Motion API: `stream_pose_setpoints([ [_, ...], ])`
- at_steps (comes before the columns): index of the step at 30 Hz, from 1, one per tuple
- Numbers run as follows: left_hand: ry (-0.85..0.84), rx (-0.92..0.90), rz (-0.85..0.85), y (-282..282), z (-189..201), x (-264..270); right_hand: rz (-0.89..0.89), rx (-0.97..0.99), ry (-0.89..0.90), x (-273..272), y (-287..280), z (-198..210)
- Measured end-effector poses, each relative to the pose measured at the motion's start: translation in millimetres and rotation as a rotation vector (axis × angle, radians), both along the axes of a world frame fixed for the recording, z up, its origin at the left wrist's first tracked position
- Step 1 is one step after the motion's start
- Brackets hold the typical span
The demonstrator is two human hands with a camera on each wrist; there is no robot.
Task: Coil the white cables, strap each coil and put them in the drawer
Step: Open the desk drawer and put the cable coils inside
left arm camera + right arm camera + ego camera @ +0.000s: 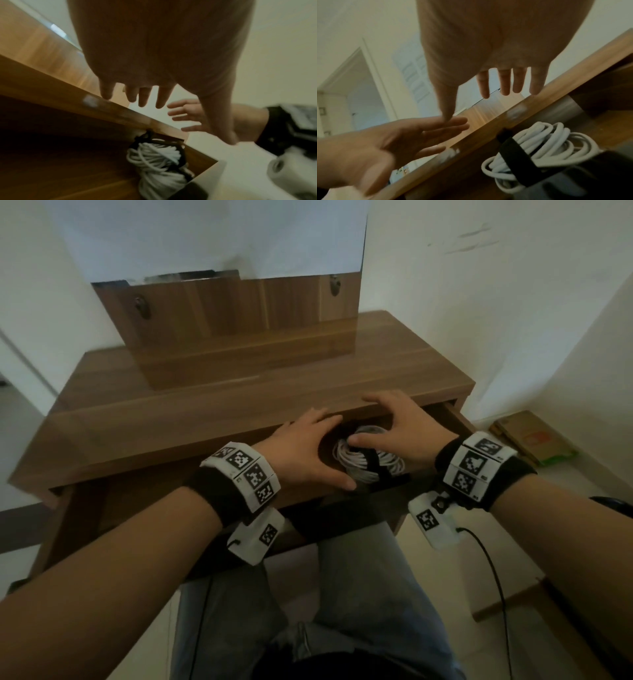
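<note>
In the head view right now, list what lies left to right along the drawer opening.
Left hand → cable coil with its black strap → right hand → drawer's right wall → cardboard on the floor.

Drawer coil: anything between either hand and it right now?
Nothing visible. The strapped white coil lies in the open drawer, under the desktop's front edge. The left hand and right hand hover over it, fingers spread, gripping nothing.
</note>
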State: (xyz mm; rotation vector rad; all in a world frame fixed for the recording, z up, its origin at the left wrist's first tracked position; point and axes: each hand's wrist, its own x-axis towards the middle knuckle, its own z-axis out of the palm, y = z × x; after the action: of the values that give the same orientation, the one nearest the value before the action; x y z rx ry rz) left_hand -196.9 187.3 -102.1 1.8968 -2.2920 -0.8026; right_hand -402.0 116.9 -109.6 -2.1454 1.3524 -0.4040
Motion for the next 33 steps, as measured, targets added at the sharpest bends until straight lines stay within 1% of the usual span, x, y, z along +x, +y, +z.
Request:
stream_pose_setpoints([
  [2, -0.188, 0.008, 0.000, -1, -10, 5, 0.101, 0.094, 0.087, 5, 6, 0],
  [4, -0.302, 0.005, 0.036, -2, -21, 10, 0.174, 0.180, 0.189, 10, 9, -2],
  [7, -0.354, -0.001, 0.118, -3, -25, 12, 0.250, 0.230, 0.320, 14, 9, -6],
  [11, -0.383, 0.028, 0.108, -5, -22, 12, 0.292, 0.124, 0.461, 15, 10, -15],
  [15, -0.418, 0.047, 0.105, -6, -22, 9, 0.282, -0.063, 0.420, 14, 14, -22],
  [17, -0.424, 0.047, 0.113, -7, -22, 7, 0.290, -0.143, 0.432, 13, 12, -24],
  [20, -0.420, 0.032, 0.122, -9, -21, 8, 0.279, -0.148, 0.456, 16, 4, -26],
  [27, -0.386, -0.115, 0.158, -11, -19, 19, 0.280, -0.220, 0.453, 28, -14, -32],
  [29, -0.393, -0.141, 0.148, -18, -20, 24, 0.293, -0.226, 0.439, 34, -21, -31],
  [33, -0.345, -0.175, 0.148, -32, -26, 33, 0.289, -0.245, 0.390, 42, -32, -33],
])
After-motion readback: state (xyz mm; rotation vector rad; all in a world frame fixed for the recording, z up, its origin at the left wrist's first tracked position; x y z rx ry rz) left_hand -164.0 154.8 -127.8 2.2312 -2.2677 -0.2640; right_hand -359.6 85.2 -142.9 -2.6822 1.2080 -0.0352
